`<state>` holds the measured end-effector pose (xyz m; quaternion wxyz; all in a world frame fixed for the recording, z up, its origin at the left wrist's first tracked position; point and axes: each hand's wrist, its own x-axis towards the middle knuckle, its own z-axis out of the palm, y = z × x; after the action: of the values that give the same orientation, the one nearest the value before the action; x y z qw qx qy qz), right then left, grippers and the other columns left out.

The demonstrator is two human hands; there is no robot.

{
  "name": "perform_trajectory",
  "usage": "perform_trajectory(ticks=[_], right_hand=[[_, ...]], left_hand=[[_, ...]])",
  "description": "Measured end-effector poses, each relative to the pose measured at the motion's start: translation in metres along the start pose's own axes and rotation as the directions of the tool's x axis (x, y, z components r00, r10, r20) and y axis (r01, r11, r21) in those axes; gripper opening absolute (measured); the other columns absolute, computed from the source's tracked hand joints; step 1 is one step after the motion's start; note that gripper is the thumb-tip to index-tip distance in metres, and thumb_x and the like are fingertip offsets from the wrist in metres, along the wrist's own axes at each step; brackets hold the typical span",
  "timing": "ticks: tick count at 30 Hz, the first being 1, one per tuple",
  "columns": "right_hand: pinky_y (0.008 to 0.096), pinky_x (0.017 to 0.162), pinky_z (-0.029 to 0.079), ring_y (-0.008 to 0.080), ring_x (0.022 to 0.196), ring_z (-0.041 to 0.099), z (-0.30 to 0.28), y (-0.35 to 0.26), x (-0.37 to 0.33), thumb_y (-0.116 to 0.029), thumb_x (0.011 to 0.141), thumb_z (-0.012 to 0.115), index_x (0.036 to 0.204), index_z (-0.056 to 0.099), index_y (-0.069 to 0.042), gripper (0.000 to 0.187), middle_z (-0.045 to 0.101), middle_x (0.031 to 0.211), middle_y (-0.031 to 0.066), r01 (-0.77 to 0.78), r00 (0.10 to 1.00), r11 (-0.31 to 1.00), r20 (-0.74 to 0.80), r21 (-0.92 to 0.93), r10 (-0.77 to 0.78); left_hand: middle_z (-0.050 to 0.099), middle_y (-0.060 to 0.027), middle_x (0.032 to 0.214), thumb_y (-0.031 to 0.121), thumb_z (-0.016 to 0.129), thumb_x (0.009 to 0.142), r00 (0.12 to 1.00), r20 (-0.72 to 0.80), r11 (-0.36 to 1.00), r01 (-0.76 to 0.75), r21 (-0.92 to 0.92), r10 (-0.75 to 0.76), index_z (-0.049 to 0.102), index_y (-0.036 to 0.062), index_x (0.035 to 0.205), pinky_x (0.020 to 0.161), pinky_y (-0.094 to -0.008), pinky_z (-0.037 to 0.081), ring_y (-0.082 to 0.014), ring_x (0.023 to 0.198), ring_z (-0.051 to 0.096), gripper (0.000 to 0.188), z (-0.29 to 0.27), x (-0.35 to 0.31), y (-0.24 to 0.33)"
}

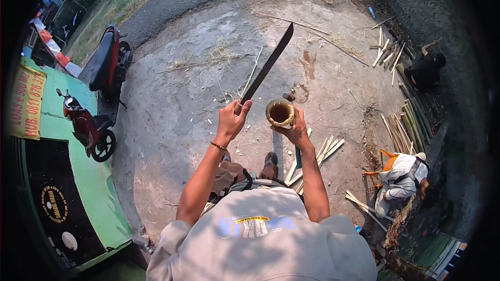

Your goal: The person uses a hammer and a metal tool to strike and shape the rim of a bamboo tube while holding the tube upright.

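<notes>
Pale cloth of the person's shirt is filling the lower edge, and both bare forearms are rising from it over rough, cracked concrete ground strewn with dry straw and chips. Two motorbikes, one red and black, are standing at the left beside a green wall. Split bamboo slats, long and flat, are lying fanned out on the ground just below the right hand, with greener poles stacked further right, near two other people who are crouching there. In the left hand, fingers are wrapping tight around the handle of a machete, whose long dark blade is slanting up and away to the right. Gripping from beneath, the right hand is closing on a bamboo tube, a short hollow round section whose open, dark end is facing the camera, just right of the machete handle.
</notes>
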<state>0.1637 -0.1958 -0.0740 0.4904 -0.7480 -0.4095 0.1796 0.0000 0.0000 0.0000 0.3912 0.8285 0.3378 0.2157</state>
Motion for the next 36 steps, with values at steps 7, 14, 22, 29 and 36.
perform_trajectory(ticks=[7,14,22,29,36], right_hand=[[0.0445,0.108,0.043,0.0337,0.127,0.047,-0.033,0.020,0.028,-0.037,0.062,0.096,0.147,0.043,-0.018,0.101,0.046,0.132,0.0166,-0.086,0.983,0.989,0.175,0.121,0.064],[0.0405,0.108,0.043,0.0281,0.122,0.055,-0.038,0.009,0.044,-0.028,0.065,0.095,0.140,0.052,-0.012,0.088,0.053,0.128,0.0112,-0.122,0.977,0.951,0.201,0.286,0.065],[0.0416,0.105,0.044,0.0295,0.119,0.055,-0.030,0.016,0.036,-0.027,0.068,0.093,0.139,0.052,-0.012,0.083,0.053,0.127,0.0125,-0.030,0.994,0.995,0.111,0.093,0.020],[0.0438,0.101,0.046,0.0331,0.119,0.055,-0.024,0.003,0.034,-0.029,0.069,0.092,0.137,0.052,-0.010,0.082,0.055,0.126,0.0150,-0.144,0.990,0.983,0.014,0.115,0.143],[0.0432,0.099,0.048,0.0325,0.119,0.056,-0.023,0.007,0.033,-0.027,0.070,0.092,0.136,0.052,-0.008,0.079,0.057,0.125,0.0153,-0.094,0.995,0.982,0.034,0.164,0.090]], left_hand=[[0.049,-0.0081,0.052,0.036,0.071,0.090,0.999,-0.014,1.000,0.031,0.005,-0.031,0.063,0.0033,0.083,0.047,-0.0348,0.037,-0.0177,0.046,0.047,0.034,-0.058,-0.084,0.034],[0.064,-0.0126,0.065,0.034,0.072,0.085,0.997,-0.060,0.968,-0.028,0.250,0.045,0.065,0.0082,0.090,0.055,-0.0444,0.048,-0.0352,0.062,0.065,0.027,-0.019,-0.097,0.025],[0.059,-0.0114,0.058,0.037,0.071,0.089,0.994,-0.105,0.981,0.008,0.196,0.013,0.063,0.0060,0.089,0.052,-0.0419,0.046,-0.0331,0.055,0.062,0.033,0.008,-0.106,0.033],[0.063,-0.0138,0.062,0.054,0.067,0.090,1.000,-0.016,0.973,0.028,0.228,-0.025,0.060,0.0041,0.092,0.051,-0.0457,0.047,-0.0366,0.058,0.064,0.051,0.025,-0.110,0.043],[0.063,-0.0178,0.065,0.051,0.070,0.089,0.997,-0.075,0.985,0.011,0.172,0.002,0.062,0.0030,0.095,0.052,-0.0452,0.046,-0.0400,0.060,0.062,0.049,0.032,-0.115,0.042]])
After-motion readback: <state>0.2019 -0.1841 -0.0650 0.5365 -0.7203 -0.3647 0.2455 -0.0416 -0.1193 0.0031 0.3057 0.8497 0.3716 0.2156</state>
